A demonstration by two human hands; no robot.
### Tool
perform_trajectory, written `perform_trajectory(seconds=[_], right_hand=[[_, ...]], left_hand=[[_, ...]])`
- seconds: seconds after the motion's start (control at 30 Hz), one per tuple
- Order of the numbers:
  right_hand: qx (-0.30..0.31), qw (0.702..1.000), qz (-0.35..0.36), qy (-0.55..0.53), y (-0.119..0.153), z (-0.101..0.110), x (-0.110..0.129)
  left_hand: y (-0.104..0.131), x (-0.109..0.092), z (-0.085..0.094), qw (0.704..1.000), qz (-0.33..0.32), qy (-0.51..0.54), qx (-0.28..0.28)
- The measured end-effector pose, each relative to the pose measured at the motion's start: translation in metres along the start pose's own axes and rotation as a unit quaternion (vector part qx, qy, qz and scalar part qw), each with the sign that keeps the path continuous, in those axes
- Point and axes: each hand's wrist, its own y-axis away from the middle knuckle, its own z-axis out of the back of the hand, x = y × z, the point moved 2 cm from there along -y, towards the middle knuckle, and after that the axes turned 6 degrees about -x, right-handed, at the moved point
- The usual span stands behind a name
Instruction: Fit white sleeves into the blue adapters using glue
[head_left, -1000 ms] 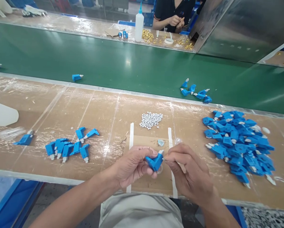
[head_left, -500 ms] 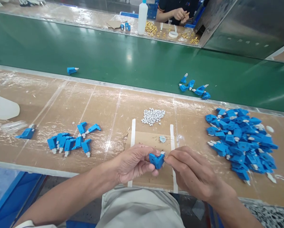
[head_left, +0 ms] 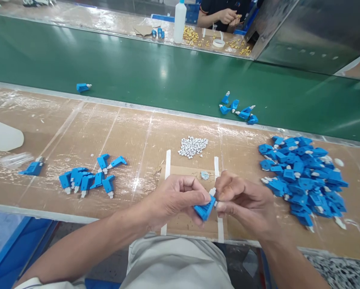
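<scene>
Between my hands, above a cardboard mat (head_left: 182, 224) edged with white tape, is a blue plastic part (head_left: 205, 208) with a white tip pointing up. My left hand (head_left: 180, 198) grips it between thumb and fingers. At its right side, my right hand (head_left: 243, 200) has thumb and fingers pinched at the part's edge; a small whitish piece shows at the fingertips, too small to name. Just beyond the hands lie a bluish blob with a thin stick (head_left: 205, 175) and a pile of small grey-white pieces (head_left: 193, 147).
A large heap of blue parts (head_left: 303, 176) lies right, a smaller group (head_left: 86, 180) left. Behind runs a green conveyor (head_left: 155, 68) carrying several blue parts. Across it are a white bottle (head_left: 180, 22), golden pieces (head_left: 191, 35) and another person's hands (head_left: 229, 17).
The blue part has turned in my left hand, its white tip now upward. My right hand's fingers have shifted and its thumb now shows. Blue parts on the conveyor have moved left.
</scene>
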Motion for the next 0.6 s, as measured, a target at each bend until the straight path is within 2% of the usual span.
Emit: perform_trajectory(seconds=[0.1, 0.23, 0.3, 0.37, 0.4, 0.43, 0.47, 0.5, 0.53, 0.6], right_hand=[[-0.017, 0.996, -0.061, -0.066, 0.002, 0.0, -0.005], [-0.023, 0.991, -0.096, -0.089, 0.002, -0.001, -0.013], [-0.041, 0.991, -0.099, -0.078, -0.001, 0.001, -0.02], [-0.075, 0.989, -0.109, -0.069, -0.005, 0.005, -0.029], [-0.095, 0.986, -0.118, -0.066, -0.007, 0.008, -0.034], [-0.111, 0.984, -0.128, -0.059, -0.008, 0.011, -0.038], [-0.124, 0.982, -0.136, -0.046, -0.009, 0.014, -0.041], [-0.133, 0.981, -0.142, -0.026, -0.008, 0.017, -0.044], [-0.136, 0.98, -0.145, 0.002, -0.005, 0.021, -0.047], [-0.143, 0.978, -0.145, 0.055, 0.004, 0.029, -0.051]], left_hand=[[0.003, -0.003, -0.003, 0.998, -0.036, -0.051, 0.003], [0.007, -0.004, -0.007, 0.995, -0.057, -0.085, 0.001], [0.0, -0.009, -0.005, 0.99, -0.073, -0.124, 0.003], [-0.021, -0.026, 0.005, 0.969, -0.127, -0.208, -0.03], [-0.036, -0.039, 0.014, 0.943, -0.167, -0.278, -0.073], [-0.052, -0.058, 0.025, 0.901, -0.212, -0.355, -0.133], [-0.069, -0.079, 0.036, 0.84, -0.246, -0.438, -0.205], [-0.086, -0.103, 0.049, 0.763, -0.256, -0.521, -0.285], [-0.101, -0.128, 0.061, 0.726, -0.26, -0.545, -0.33], [-0.125, -0.173, 0.082, 0.676, -0.259, -0.57, -0.389]])
